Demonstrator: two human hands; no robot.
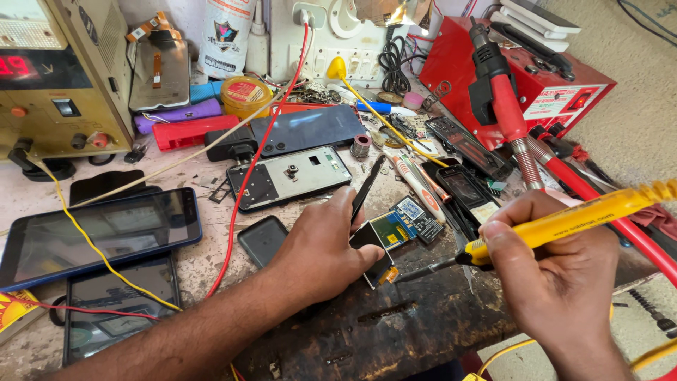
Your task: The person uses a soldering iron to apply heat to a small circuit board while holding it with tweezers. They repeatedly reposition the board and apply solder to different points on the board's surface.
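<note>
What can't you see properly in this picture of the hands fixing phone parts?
- Head view: the spot where the soldering iron tip meets the small circuit board is too small to make out.
- Part of that board is hidden under the left hand.
- The iron's handle is partly hidden inside the right hand.
- The tablet is cut off by the left edge.

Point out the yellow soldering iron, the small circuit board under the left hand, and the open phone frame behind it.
yellow soldering iron (564,222): head view, on its yellow handle.
small circuit board (390,229): head view, on its greenish middle panel.
open phone frame (300,175): head view, on its pale inner plate.
</note>
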